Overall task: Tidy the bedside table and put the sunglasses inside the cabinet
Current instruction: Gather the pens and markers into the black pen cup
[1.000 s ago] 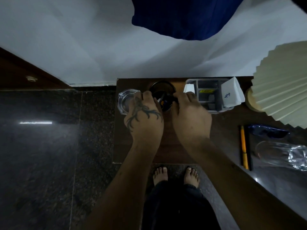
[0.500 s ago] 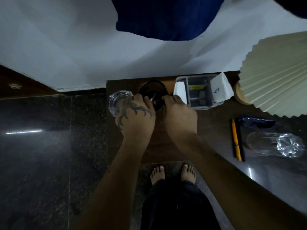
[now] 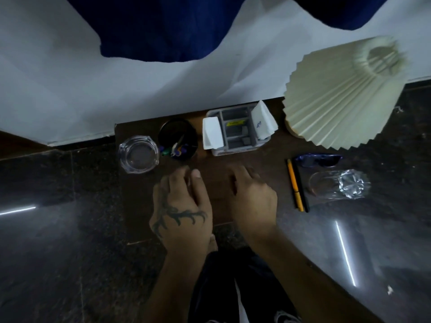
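Blue sunglasses (image 3: 318, 159) lie on the dark wooden bedside table (image 3: 217, 164), to the right, below the lamp. A black round pen holder (image 3: 177, 139) with several pens stands at the back left. My left hand (image 3: 182, 206), tattooed, hovers just in front of the holder, fingers loosely curled and holding nothing. My right hand (image 3: 250, 197) rests beside it over the table's middle, also empty. A yellow pen and a black pen (image 3: 296, 185) lie side by side right of my right hand.
A glass ashtray (image 3: 138, 154) sits left of the holder. A grey organiser tray (image 3: 238, 129) with white packets stands at the back. A clear glass (image 3: 338, 185) lies on its side at the right. A pleated cream lampshade (image 3: 345, 99) overhangs the back right. White bedsheet behind.
Both hands have let go of the pen holder and pulled back toward me. The view has shifted so the table's right side shows more.
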The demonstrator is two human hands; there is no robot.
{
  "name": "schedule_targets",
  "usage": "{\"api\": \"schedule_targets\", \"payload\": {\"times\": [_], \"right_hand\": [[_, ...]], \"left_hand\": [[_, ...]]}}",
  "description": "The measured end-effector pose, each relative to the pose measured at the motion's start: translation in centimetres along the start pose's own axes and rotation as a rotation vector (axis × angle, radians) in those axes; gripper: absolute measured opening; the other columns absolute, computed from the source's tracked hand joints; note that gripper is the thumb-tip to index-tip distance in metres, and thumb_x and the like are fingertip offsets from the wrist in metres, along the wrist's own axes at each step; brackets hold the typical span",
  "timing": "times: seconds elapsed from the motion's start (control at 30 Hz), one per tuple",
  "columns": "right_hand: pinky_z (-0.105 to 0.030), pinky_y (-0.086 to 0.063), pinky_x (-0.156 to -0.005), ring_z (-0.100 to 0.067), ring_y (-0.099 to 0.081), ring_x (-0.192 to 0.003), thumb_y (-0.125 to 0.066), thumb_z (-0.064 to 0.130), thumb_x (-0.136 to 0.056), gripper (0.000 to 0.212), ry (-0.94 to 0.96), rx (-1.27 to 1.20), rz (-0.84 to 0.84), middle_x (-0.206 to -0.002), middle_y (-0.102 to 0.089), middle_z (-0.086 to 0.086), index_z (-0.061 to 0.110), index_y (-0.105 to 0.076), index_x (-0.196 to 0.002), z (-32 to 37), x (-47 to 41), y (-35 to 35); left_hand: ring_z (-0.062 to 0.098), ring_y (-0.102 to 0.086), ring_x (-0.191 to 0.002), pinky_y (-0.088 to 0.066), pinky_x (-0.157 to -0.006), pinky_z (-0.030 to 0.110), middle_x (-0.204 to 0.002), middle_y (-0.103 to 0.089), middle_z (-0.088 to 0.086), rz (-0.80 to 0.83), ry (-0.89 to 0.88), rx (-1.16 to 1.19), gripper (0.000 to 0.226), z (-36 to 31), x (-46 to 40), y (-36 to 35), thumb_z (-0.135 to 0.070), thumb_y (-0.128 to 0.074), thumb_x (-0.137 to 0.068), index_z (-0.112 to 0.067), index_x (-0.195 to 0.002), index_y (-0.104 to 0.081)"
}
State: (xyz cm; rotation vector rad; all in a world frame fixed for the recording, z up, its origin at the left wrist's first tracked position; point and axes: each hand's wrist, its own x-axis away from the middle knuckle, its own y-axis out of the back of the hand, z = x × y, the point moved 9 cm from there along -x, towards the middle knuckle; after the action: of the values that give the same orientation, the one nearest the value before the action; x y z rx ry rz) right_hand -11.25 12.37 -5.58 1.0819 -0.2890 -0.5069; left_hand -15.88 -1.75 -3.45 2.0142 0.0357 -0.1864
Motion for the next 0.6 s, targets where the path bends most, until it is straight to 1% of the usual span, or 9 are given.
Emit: {"api": "schedule_targets", "payload": {"times": [0.07, 0.17, 0.27, 0.33, 0.4, 0.5, 0.6], "right_hand": [[-0.023, -0.031, -0.043, -0.028, -0.061, -0.053, -0.065, 0.015, -0.081, 0.009, -0.066, 0.018, 0.036, -0.079, -0.066, -0.006, 0.015, -0.064, -0.090, -3.0, 1.6, 0.2], [-0.030, -0.042, -0.046, -0.033, -0.064, -0.062, -0.060, 0.018, -0.085, 0.009, -0.187, 0.034, 0.113, -0.085, -0.066, -0.010, 0.013, -0.062, -0.092, -8.2, 4.0, 0.1], [-0.036, -0.046, -0.056, -0.036, -0.065, -0.076, -0.054, 0.023, -0.090, 0.016, -0.325, 0.090, 0.164, -0.099, -0.066, -0.011, 0.014, -0.063, -0.100, -13.3, 5.7, 0.1], [-0.038, -0.048, -0.061, -0.037, -0.065, -0.079, -0.052, 0.024, -0.091, 0.018, -0.399, 0.120, 0.167, -0.102, -0.066, -0.011, 0.014, -0.062, -0.103, -16.4, 6.3, 0.3], [-0.038, -0.048, -0.063, -0.036, -0.064, -0.081, -0.049, 0.024, -0.092, 0.019, -0.445, 0.142, 0.199, -0.101, -0.065, -0.011, 0.014, -0.059, -0.105, -19.1, 6.8, 0.1], [-0.037, -0.051, -0.063, -0.032, -0.063, -0.080, -0.044, 0.025, -0.095, 0.018, -0.474, 0.141, 0.259, -0.100, -0.063, -0.010, 0.015, -0.055, -0.106, -22.2, 7.4, -0.6], [-0.038, -0.053, -0.065, -0.030, -0.064, -0.085, -0.043, 0.026, -0.096, 0.020, -0.491, 0.153, 0.301, -0.106, -0.062, -0.009, 0.017, -0.052, -0.111, -24.0, 7.3, -1.2]], "left_hand": [[0.024, -0.062, -0.086, -0.045, -0.059, 0.029, -0.087, -0.066, 0.002, 0.056, -0.018, 0.002, 0.022, -1.6, 2.3, -1.2, -0.031, -0.050, -0.094, -0.017, -0.096, -0.067], [0.022, -0.063, -0.082, -0.046, -0.055, 0.027, -0.084, -0.066, 0.000, 0.170, -0.061, -0.028, 0.021, -4.0, 5.1, -4.1, -0.031, -0.051, -0.092, -0.017, -0.094, -0.067], [0.021, -0.063, -0.083, -0.049, -0.057, 0.028, -0.084, -0.066, -0.001, 0.270, -0.108, -0.070, 0.020, -6.0, 7.0, -7.2, -0.032, -0.051, -0.094, -0.018, -0.094, -0.065], [0.019, -0.062, -0.085, -0.050, -0.062, 0.029, -0.086, -0.066, -0.002, 0.335, -0.138, -0.089, 0.020, -7.3, 8.1, -9.6, -0.034, -0.050, -0.094, -0.019, -0.095, -0.064], [0.018, -0.063, -0.085, -0.050, -0.062, 0.028, -0.086, -0.066, -0.002, 0.383, -0.153, -0.094, 0.021, -8.5, 9.0, -11.8, -0.035, -0.051, -0.093, -0.020, -0.095, -0.065], [0.019, -0.063, -0.080, -0.049, -0.056, 0.026, -0.082, -0.066, -0.002, 0.427, -0.162, -0.108, 0.019, -9.9, 10.3, -14.9, -0.036, -0.055, -0.089, -0.020, -0.089, -0.065], [0.020, -0.063, -0.078, -0.048, -0.054, 0.027, -0.081, -0.065, 0.000, 0.459, -0.179, -0.093, 0.019, -11.1, 11.3, -17.2, -0.036, -0.056, -0.089, -0.018, -0.088, -0.064]]}}
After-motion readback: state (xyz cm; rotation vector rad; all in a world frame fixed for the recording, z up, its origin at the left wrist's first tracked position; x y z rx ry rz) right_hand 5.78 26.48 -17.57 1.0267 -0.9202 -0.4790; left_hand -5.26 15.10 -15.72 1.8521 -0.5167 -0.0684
